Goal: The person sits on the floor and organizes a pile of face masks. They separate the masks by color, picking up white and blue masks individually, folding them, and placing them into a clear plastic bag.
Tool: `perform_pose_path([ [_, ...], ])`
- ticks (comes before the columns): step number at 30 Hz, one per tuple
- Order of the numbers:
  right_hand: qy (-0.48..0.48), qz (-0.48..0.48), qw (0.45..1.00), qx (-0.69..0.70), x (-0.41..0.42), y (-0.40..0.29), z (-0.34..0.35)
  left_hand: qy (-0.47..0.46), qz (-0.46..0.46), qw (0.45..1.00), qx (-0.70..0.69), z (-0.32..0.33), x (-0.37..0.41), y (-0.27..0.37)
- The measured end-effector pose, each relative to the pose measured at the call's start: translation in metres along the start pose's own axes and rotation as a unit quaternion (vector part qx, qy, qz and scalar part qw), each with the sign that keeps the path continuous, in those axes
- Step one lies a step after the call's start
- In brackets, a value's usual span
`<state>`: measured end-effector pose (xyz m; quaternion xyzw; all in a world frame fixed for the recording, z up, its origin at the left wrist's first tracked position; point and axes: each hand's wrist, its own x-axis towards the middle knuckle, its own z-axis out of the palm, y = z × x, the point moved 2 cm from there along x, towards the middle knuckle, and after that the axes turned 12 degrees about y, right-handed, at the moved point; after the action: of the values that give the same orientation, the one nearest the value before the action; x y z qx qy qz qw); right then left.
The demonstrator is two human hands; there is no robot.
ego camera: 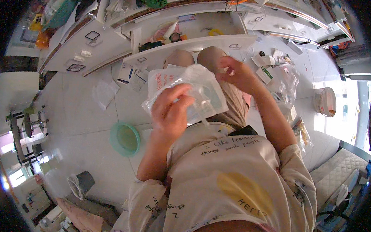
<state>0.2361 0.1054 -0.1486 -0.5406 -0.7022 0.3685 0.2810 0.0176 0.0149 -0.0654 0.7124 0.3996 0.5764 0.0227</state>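
Note:
A clear plastic bag (202, 82) lies over the lap, on or around a flat white packet with red writing (162, 81). My left hand (172, 111) is over the near left part of the bag, blurred, with its fingers bent; whether it grips the plastic cannot be made out. My right hand (236, 71) is raised at the right knee, fingers curled, with a small pale bit showing between them that is too blurred to name. In front of the knees an open white drawer (194, 48) holds a yellow item (216, 32), a white tube and other small things.
A mint-green plastic basin (125, 140) stands on the tiled floor at the left. Papers and small boxes (125, 74) lie beside the drawer. Crumpled plastic bags (286, 78) and packets are spread at the right, with a clear bucket (324, 102) farther out.

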Motion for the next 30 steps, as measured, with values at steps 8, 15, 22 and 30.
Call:
perform_pose_path([
  [8,-0.024,-0.055,0.973,-0.223,-0.003,-0.019,0.049,0.046,0.043,0.994,0.087,-0.029,0.012,-0.008],
  [15,0.029,-0.089,0.951,-0.294,-0.017,-0.036,0.057,0.058,0.061,0.99,0.11,-0.037,0.017,-0.016],
  [22,0.001,-0.024,0.965,-0.262,-0.018,-0.033,0.068,0.057,0.063,0.989,0.125,-0.037,0.02,-0.017],
  [30,-0.061,0.058,0.981,0.177,-0.015,-0.004,0.033,0.049,0.031,0.988,0.145,-0.044,0.017,-0.019],
])
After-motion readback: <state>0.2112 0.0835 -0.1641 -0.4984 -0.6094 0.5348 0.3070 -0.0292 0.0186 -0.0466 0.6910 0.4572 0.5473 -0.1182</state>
